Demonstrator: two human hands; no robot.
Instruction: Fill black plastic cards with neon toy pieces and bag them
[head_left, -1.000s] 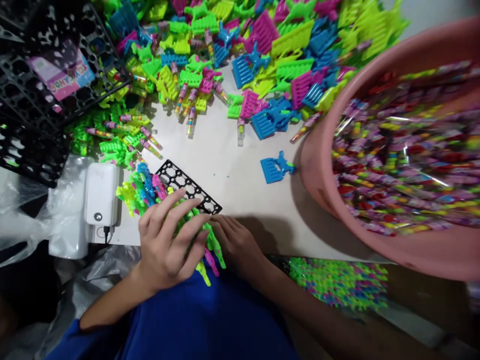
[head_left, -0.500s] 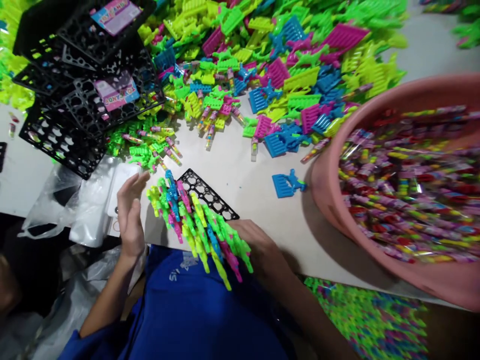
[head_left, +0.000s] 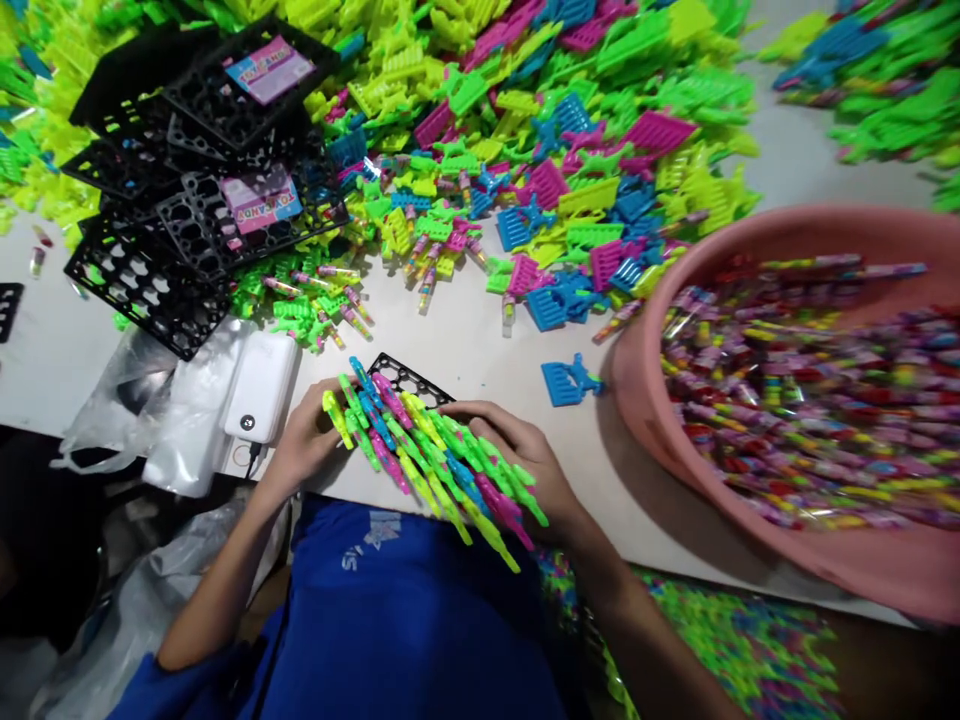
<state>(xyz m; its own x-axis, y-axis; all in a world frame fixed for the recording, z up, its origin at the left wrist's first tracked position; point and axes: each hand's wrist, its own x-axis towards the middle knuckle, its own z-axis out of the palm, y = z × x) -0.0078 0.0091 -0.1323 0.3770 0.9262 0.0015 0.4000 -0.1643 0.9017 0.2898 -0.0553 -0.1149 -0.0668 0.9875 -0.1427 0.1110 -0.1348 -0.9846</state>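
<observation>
A bundle of bright plastic toys (head_left: 435, 455), green, yellow, blue and pink, lies slanted between my hands in front of my body, seen mostly edge-on. My left hand (head_left: 319, 430) is closed at the bundle's left end, its fingertips partly hidden. Around the right side curls my right hand (head_left: 517, 455), thumb towards the top of the toys. Just behind the bundle, a black perforated rack (head_left: 409, 375) rests on the table, partly covered. A single blue comb-shaped toy (head_left: 571, 380) lies to the right of my right hand.
Black racks (head_left: 202, 190), some with card labels, are stacked at the left. A large heap of comb-shaped toys (head_left: 585, 200) spreads across the back. A pink tub (head_left: 637, 350) of wrapped candy tubes stands right. A white power bank (head_left: 262, 385) and plastic bags (head_left: 180, 430) lie left.
My left hand has come in from the left and closed at the bundle's end. The bundle has shifted right, with my right hand still on it. The view has moved slightly.
</observation>
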